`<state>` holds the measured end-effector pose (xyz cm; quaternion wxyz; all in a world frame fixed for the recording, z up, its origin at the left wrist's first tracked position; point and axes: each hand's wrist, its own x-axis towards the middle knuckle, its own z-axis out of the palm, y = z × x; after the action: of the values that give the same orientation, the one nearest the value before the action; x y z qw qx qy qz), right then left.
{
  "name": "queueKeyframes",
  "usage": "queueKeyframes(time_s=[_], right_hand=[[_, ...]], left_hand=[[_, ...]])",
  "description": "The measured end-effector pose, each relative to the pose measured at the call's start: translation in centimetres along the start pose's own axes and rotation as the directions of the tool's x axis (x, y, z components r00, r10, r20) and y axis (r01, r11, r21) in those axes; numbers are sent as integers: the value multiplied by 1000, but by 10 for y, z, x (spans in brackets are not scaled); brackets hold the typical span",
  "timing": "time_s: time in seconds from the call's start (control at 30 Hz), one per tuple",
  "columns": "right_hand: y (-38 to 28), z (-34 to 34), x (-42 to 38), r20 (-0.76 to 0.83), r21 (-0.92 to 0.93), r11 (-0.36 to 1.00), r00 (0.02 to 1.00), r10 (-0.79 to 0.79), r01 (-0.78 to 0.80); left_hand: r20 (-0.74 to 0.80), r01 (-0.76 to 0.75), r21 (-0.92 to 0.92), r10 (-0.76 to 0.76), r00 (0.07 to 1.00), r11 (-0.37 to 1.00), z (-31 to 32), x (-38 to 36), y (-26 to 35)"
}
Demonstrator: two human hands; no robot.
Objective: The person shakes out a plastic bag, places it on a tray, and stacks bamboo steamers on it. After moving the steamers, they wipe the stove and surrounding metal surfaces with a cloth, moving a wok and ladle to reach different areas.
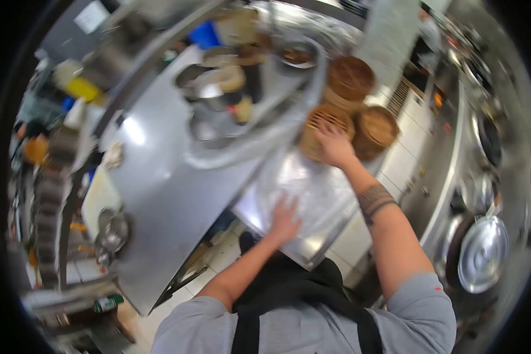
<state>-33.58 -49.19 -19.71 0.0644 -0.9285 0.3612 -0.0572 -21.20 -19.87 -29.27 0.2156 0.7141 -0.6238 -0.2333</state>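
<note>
Three round bamboo steamers stand at the far end of the metal work surface: one at the back [350, 79], one at the right [374, 131] and one at the front left [310, 143]. My right hand [334, 143] lies on the slatted lid of the front left steamer, its fingers somewhat spread. Nearer to me, my left hand [286, 219] is over a shiny metal tray [312, 236], fingers apart and blurred by motion. Nothing shows in it. Whether it touches the tray I cannot tell.
Containers and pots [218, 88] stand on the steel table [159, 194] at the left, with a bowl of brown food [298, 56] behind. Metal bowls [113, 227] sit at its left edge. A stove with pans and a round lid [482, 255] runs along the right. A person [429, 35] stands far back.
</note>
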Motion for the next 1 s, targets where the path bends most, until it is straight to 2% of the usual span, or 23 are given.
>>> queueKeyframes(time_s=[0.1,0.13,0.17,0.23,0.3,0.33,0.4,0.43,0.47,0.5,0.53,0.57,0.6,0.63,0.67,0.7,0.73,0.77,0.8,0.87,0.9,0.97,1.0], right_hand=[[-6,-13,8,64,132,991,998,-4,-5],[4,-2,13,82,55,998,996,-37,33],[-19,-27,13,143,36,998,989,48,-53],[-84,-82,18,80,116,985,990,118,-127],[-123,-86,36,-143,254,967,989,41,-4],[-164,-105,50,-165,257,965,986,0,43],[-259,-173,54,-218,211,919,933,-288,333],[-307,-208,55,-245,204,873,886,-393,443],[-360,-247,55,-271,192,818,830,-487,543],[-414,-284,51,-389,123,729,708,-589,674],[-459,-314,56,-433,65,648,607,-667,759],[-508,-343,52,-513,60,596,537,-670,801],[-553,-371,52,-608,21,476,389,-692,879],[-596,-405,37,-541,111,534,502,-675,838],[-633,-420,44,-698,-38,329,211,-685,944],[-668,-437,47,-741,-57,258,132,-658,965],[-705,-454,43,-774,-38,191,92,-626,981],[-742,-467,38,-810,-61,132,28,-586,989],[-775,-481,39,-822,-201,130,-95,-562,971],[-835,-511,37,-809,-465,200,-323,-490,862],[-861,-528,37,-808,-470,195,-331,-488,861],[-907,-569,35,-856,-472,309,-346,-383,826],[-925,-589,35,-876,-464,369,-353,-329,806]], left_hand=[[93,-155,-164,171,981,974,-43,-75,-1],[80,-202,-150,216,973,968,-62,-94,-1],[74,-252,-130,262,962,959,-84,-111,-4],[84,-162,-272,191,978,948,-125,-140,-13],[100,-20,-449,73,992,893,-184,-166,-20],[6,-46,-460,55,998,887,-218,-177,-25],[-144,-112,-457,51,988,882,-286,-198,-51],[-245,-170,-464,58,968,869,-321,-209,-61],[-431,-271,-425,70,900,864,-360,-221,-69],[-601,-365,-360,85,795,859,-408,-234,-77],[-671,-365,-317,65,738,875,-461,-257,-74],[-789,-413,-249,64,612,876,-506,-281,-71],[-859,-497,-264,34,512,826,-541,-301,-79],[-915,-689,-319,-24,402,651,-577,-326,-68],[-947,-753,-265,-13,322,602,-609,-351,-67],[-979,-749,-153,5,204,645,-635,-372,-64],[-983,-842,-44,125,131,538,-659,-392,-67],[-993,-835,-65,46,108,547,-683,-411,-66],[-997,-862,-60,12,77,504,-710,-426,-61],[-996,-923,-40,-89,6,382,-770,-444,-62],[-996,-923,-32,-85,-1,384,-795,-454,-61],[-966,-972,-232,-129,225,42,-829,-469,-57],[-967,-973,-230,-126,223,39,-834,-468,-54]])
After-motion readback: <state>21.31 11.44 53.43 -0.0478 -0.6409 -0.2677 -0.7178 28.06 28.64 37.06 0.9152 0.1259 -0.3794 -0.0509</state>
